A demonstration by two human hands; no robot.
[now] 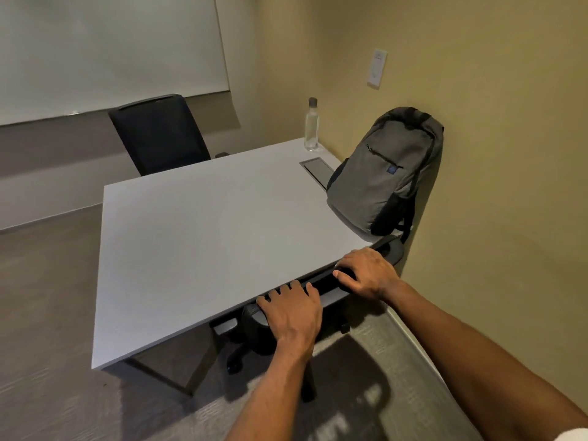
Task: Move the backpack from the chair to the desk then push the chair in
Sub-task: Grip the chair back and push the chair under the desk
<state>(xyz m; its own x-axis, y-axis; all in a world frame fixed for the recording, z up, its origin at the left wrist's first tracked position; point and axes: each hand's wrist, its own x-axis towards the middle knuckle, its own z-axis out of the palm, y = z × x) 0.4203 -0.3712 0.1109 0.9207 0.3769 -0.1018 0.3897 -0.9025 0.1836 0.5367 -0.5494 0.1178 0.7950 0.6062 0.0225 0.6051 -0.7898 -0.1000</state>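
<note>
From the head camera, the grey backpack [386, 173] stands upright on the white desk [203, 237] at about two o'clock, leaning against the yellow wall [496, 154]. A small blue badge on its front is too small to read. A clear water bottle [311, 125] stands at one o'clock near the corner. The chair [327, 283] sits tucked under the desk's near edge. Both hands lie on the top of its backrest: the left hand [291, 308] flat with fingers spread, the right hand [366, 272] curled over the rim. A second black chair [159, 132] is at eleven o'clock.
</note>
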